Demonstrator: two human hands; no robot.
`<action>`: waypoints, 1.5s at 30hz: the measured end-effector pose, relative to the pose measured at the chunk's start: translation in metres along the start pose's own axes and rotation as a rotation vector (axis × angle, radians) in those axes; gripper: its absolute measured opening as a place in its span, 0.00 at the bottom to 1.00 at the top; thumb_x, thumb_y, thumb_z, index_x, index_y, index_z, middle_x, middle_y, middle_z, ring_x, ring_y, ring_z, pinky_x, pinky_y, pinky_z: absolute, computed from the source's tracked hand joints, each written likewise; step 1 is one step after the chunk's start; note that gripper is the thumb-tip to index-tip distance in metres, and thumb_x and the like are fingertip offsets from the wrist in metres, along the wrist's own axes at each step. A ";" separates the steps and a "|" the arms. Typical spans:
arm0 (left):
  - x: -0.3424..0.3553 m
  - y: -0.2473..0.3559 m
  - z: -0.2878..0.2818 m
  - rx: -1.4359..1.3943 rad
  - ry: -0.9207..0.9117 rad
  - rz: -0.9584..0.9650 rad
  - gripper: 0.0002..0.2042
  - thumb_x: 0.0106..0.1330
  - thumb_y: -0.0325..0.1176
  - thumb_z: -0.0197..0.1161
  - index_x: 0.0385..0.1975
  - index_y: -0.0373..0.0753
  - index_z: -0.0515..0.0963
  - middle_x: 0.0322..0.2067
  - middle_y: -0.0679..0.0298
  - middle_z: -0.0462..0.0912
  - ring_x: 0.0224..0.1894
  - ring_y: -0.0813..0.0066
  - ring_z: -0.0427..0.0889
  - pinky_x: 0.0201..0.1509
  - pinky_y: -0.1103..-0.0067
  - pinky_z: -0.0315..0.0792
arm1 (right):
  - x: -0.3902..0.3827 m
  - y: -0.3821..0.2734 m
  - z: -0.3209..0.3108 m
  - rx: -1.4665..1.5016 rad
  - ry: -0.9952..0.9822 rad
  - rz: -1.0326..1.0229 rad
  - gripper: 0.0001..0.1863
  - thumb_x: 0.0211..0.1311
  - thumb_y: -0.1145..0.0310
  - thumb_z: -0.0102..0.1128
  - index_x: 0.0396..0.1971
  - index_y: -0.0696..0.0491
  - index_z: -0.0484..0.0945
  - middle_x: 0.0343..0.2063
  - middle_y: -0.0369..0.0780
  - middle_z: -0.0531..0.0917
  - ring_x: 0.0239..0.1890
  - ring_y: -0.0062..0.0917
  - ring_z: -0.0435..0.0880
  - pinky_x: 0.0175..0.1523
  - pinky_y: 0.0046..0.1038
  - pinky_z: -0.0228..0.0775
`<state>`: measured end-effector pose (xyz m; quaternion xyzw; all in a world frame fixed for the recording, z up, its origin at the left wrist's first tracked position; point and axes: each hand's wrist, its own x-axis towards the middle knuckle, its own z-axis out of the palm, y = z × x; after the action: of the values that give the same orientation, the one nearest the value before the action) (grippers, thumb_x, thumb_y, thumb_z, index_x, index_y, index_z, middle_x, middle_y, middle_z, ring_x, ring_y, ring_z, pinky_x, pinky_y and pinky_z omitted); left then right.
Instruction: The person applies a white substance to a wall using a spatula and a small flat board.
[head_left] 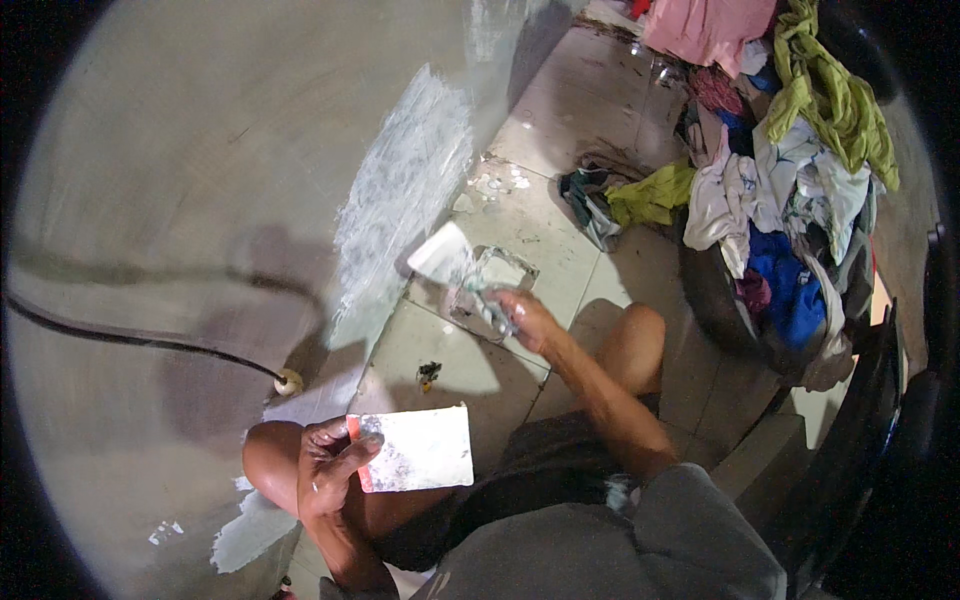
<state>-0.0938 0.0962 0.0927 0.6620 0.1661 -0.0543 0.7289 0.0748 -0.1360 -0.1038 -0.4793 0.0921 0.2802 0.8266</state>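
Note:
My right hand (527, 320) is closed round the smeared handle of a putty knife (445, 256), whose wide blade is coated white and points toward the wall. Behind the knife, a small squarish container (533, 272) with whitish stuff in it sits on the tiles, partly hidden. Near my left knee, my left hand (335, 462) grips a flat rectangular spreader (425, 450) by its orange edge, thumb on top. White paste and grey smudges cover the spreader's face. A rough white patch (405, 190) of filler marks the lower wall, beyond the knife blade.
A black cable (140, 338) runs along the grey wall (200, 150) to a round pale fitting (288, 381). Flakes (515, 180) and dark debris (429, 375) lie on the tiled floor. At the right, a dark tub (715, 300) overflows with clothes (790, 200).

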 end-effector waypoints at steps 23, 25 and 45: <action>0.041 -0.011 0.041 -0.055 0.163 -0.113 0.03 0.55 0.27 0.57 0.26 0.35 0.75 0.20 0.68 0.73 0.18 0.81 0.69 0.21 0.84 0.64 | -0.030 0.013 -0.037 0.184 0.060 -0.105 0.16 0.52 0.71 0.55 0.43 0.58 0.73 0.31 0.35 0.79 0.28 0.17 0.77 0.33 0.19 0.70; 0.047 -0.013 0.045 0.009 0.197 -0.108 0.03 0.56 0.28 0.56 0.25 0.36 0.74 0.19 0.68 0.72 0.18 0.80 0.69 0.22 0.83 0.64 | -0.029 0.012 -0.037 0.123 0.080 -0.106 0.17 0.53 0.70 0.55 0.44 0.59 0.73 0.32 0.36 0.80 0.30 0.17 0.77 0.35 0.19 0.70; 0.125 -0.096 0.065 -0.278 0.307 -0.109 0.12 0.58 0.33 0.57 0.38 0.33 0.72 0.34 0.62 0.76 0.33 0.72 0.77 0.36 0.77 0.71 | -0.054 -0.003 -0.042 -0.146 0.241 -0.261 0.18 0.50 0.73 0.59 0.44 0.57 0.73 0.21 0.31 0.77 0.14 0.09 0.65 0.19 0.14 0.57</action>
<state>0.0060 0.0389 -0.0330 0.5457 0.3167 0.0313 0.7752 0.0368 -0.1928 -0.1012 -0.5761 0.1071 0.1172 0.8018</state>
